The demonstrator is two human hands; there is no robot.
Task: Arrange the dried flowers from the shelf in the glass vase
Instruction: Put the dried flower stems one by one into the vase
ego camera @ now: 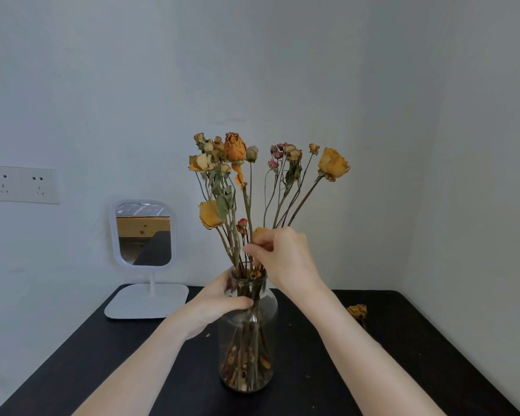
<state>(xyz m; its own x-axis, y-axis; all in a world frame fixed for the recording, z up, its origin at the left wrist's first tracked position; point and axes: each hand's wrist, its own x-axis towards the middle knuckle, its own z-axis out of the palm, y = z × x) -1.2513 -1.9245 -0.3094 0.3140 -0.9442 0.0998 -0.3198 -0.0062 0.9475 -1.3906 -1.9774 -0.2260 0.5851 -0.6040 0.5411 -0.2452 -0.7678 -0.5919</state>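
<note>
A clear glass vase (246, 349) stands on the dark table (403, 370), holding several dried flowers (236, 150) with orange, yellow and pink heads fanned out above it. My left hand (219, 300) wraps the vase's neck from the left. Just above the rim, my right hand (282, 256) pinches a few stems together; a small orange bloom shows behind its fingers. One loose dried flower (357, 311) lies on the table to the right of the vase.
A white standing mirror (144, 235) with a flat base sits at the table's back left. A double wall socket (18, 184) is on the left wall. Walls close off the back and right sides.
</note>
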